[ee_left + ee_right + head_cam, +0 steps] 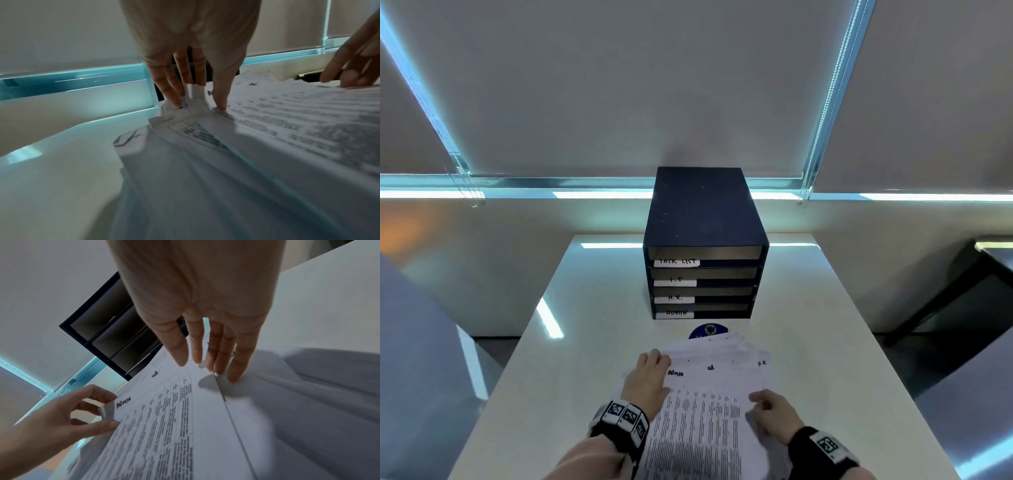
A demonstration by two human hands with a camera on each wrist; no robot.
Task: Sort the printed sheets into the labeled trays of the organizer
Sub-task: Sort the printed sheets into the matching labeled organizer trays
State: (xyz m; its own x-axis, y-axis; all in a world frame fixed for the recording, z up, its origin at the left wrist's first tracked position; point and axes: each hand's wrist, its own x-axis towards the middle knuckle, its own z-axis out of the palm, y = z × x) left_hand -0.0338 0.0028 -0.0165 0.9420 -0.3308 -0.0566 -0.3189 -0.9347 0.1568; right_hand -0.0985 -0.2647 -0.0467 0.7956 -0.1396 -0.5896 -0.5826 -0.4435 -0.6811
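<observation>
Organizer [705,219]: dark blue, four trays labelled TASK LIST, I.T, H.R., ADMIN; no sheets visible inside.
Sheets [709,404]: fanned pile just in front of organizer.
Left hand [647,380]: pinches top sheet's upturned left corner.
Right hand [774,411]: fingers straight, resting on pile's right side.

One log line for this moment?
stage: picking top sheet | left hand: pinches ADMIN sheet corner | right hand: fingers on stack | trays: no sheets seen

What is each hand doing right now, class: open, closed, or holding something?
Left hand: pinching the left edge of the top sheet marked ADMIN.
Right hand: open, straight fingers resting on the paper stack.
</observation>
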